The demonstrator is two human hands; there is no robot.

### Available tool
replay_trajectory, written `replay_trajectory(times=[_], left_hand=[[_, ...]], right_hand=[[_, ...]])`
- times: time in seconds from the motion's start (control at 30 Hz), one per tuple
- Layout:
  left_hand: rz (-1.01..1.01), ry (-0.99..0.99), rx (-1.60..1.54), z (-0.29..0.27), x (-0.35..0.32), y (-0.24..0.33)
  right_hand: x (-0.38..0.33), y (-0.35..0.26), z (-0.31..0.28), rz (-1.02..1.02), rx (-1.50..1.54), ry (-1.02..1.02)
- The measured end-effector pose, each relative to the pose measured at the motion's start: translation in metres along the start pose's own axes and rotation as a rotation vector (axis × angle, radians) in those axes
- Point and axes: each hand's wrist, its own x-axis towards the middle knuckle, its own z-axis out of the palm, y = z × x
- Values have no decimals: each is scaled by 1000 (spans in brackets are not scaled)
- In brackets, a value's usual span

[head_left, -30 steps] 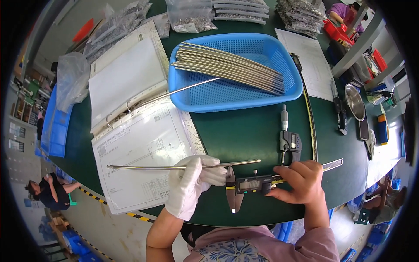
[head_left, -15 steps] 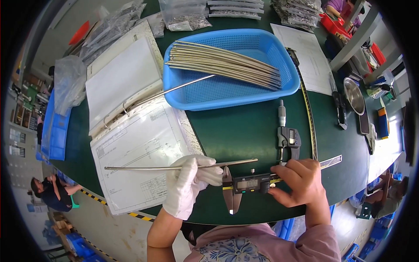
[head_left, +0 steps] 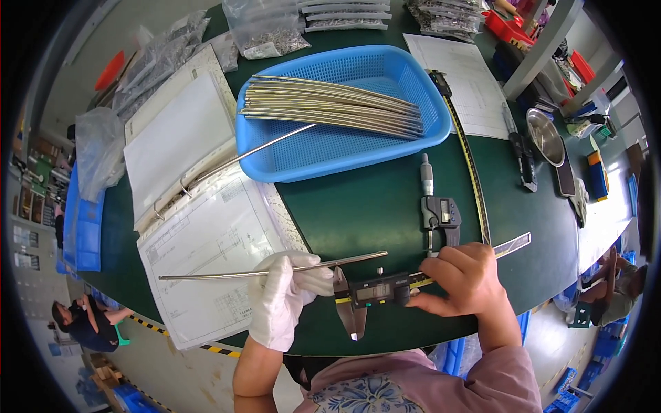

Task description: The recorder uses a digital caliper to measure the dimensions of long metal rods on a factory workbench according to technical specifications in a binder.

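White-gloved fingers of my left hand [head_left: 286, 299] pinch the steel rod [head_left: 272, 268] near mid-length; its long axis runs left to right, right end reaching just above the digital caliper [head_left: 375, 292]. My bare right hand [head_left: 468, 279] grips the caliper's slider, closer to that end.

Clear parts bags [head_left: 265, 31], caliper's grey screen [head_left: 372, 292]

Scene evenly and brightly lit from overhead, shadows kept soft and short, faint glare seen on the metal rods [head_left: 330, 110], centre rendered sharp, straight edges bent by fisheye distortion, corners blacked out.
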Motion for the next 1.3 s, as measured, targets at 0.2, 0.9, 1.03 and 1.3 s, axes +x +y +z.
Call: replay_trajectory(times=[0.2, 0.9, 1.03, 1.3], left_hand=[[-95, -87, 167, 14, 4, 1], [-131, -579, -348, -6, 12, 4], [-189, -521, -297, -7, 11, 0], [-242, -476, -363, 5, 8, -9]], right_hand=[[1, -3, 2, 16, 3, 68], [-4, 35, -2, 176, -218, 317], [-5, 34, -3, 199, -224, 296], [-16, 2, -9, 259, -85, 326]])
